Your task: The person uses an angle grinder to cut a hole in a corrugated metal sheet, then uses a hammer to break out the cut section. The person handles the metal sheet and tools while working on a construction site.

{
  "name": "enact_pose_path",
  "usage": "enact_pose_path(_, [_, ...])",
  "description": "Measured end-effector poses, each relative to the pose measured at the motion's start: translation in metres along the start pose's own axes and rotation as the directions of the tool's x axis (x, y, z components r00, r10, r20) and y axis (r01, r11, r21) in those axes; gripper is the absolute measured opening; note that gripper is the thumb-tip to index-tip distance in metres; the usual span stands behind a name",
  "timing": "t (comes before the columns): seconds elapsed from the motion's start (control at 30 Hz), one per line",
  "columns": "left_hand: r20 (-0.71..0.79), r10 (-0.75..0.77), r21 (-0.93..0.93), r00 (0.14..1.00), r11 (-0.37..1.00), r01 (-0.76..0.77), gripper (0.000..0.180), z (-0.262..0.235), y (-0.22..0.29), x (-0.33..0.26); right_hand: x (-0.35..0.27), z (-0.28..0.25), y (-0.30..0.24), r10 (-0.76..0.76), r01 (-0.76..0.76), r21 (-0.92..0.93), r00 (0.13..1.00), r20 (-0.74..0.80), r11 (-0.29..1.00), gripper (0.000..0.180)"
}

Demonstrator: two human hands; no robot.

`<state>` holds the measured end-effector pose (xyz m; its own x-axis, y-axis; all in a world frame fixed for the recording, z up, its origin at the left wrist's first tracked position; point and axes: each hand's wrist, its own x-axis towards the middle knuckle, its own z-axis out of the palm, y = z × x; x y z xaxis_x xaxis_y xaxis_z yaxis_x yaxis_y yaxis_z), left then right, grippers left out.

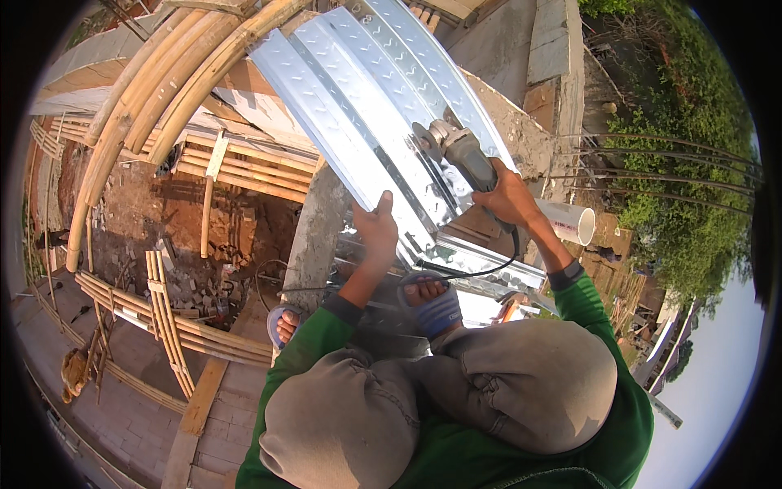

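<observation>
a: and here's the long shiny corrugated metal sheet (383, 106) with its embossed ribs, lying slanted across the top of the grey concrete column (314, 244), its near end just above the person's knees.

b: right on it sits the grey handheld angle grinder (460, 151), disc end down against a rib near the sheet's right side.

a: the right hand (507, 196) is wrapped tight around the grinder's body, its black cable (481, 269) looping down below the wrist.

b: and the left hand (376, 228)? fingers curled over the sheet's near edge, pinning it, a little way left of the disc.

a: to my eye, a clean pass wants that left hand pressing firmly and staying clear of the disc's line, with the cable kept behind the tool.

b: agreed, and steady footing. both feet in blue sandals (432, 306) are perched by the column top, with open ground far below.

a: further out, a bundle of curved bamboo poles (163, 90) arches over on the left.

b: a white plastic pipe (570, 222) pokes out beside the right forearm, and thin steel rods (668, 171) run towards the green bushes (692, 163).
</observation>
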<state>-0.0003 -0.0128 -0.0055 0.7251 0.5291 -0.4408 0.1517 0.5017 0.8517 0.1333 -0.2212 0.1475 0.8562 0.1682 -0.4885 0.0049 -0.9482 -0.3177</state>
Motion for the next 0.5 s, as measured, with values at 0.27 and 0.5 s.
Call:
enact_pose_path(0.27, [-0.009,-0.02,0.003,1.0,1.0,0.02,0.062,0.0007,0.0001,0.0002,0.0007,-0.001,0.0101,-0.013,0.013,0.002,0.999,0.042,1.0,0.087])
enact_pose_path(0.5, [-0.002,0.001,0.006,1.0,1.0,-0.001,0.064,0.0004,0.0019,-0.0007,0.0024,0.0011,0.0092,-0.045,0.044,0.016,0.998,0.053,0.999,0.086])
